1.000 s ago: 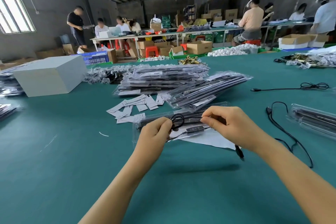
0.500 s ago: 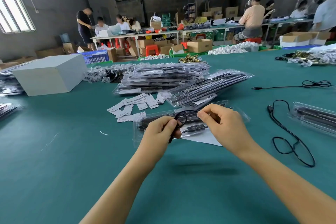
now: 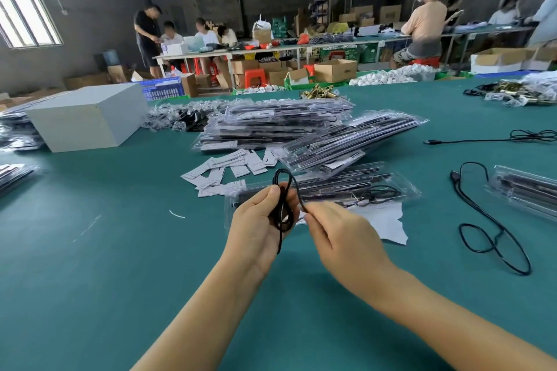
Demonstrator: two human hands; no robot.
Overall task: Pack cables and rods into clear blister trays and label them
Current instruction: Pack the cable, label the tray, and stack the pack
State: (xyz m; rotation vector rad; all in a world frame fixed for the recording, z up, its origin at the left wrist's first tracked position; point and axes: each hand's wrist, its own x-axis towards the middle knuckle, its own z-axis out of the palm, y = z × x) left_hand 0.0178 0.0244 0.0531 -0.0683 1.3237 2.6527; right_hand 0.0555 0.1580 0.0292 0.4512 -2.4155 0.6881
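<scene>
Cable [image 3: 283,205], thin, black and matte, sits at the centre of the head view, wound into a small bundle of loops. 1 loop stands up above the left hand [image 3: 260,226], and a short tail hangs down across that palm. The left hand's thumb and curled fingers grip the bundle, with the palm turned partly upward. The right hand [image 3: 337,230], just to the right, pinches a strand of the same cable between thumb and fingertips, knuckles toward the camera.

Directly behind both hands lies a clear blister tray [image 3: 328,190] on the green table [image 3: 120,280]; dark rods and another coiled cable lie inside it, and a white sheet [image 3: 385,220] lies under its right end. Loose white labels [image 3: 229,169] are scattered just beyond the tray's left end. Further up the frame are 2 heaps of filled trays [image 3: 277,126]. At the right of the frame a second loose black cable [image 3: 494,232] snakes over the table, near another filled tray [image 3: 527,190]. A white box [image 3: 87,120] stands at the upper left.
</scene>
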